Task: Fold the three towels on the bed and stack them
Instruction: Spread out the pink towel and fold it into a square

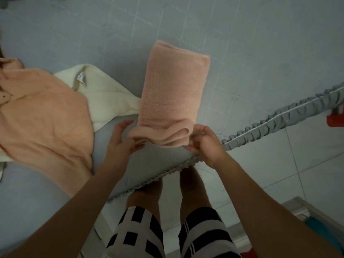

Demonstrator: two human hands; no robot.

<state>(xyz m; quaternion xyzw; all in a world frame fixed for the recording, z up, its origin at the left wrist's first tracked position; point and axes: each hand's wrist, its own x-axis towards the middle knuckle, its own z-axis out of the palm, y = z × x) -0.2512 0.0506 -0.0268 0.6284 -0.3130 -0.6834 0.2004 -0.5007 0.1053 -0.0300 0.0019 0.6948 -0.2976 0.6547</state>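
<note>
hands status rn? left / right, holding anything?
Left hand: grips the near left corner of the folded pink towel.
Right hand: pinches the towel's near right corner, fingers curled round the edge.

peach towel (173,94), cream towel (104,97), grey-blue bedspread (242,53)

No readable text, brand, number or sign anywhere. Only candidate: small silvery care tag (81,77) sewn at edge of cream towel (104,95), too blurred and small to read, no letters or digits made out. Shorts (167,237) w/ black-and-white check and stripe pattern, no lettering. Quilted bedspread (242,53) stitched in a grid only, no print.
</note>
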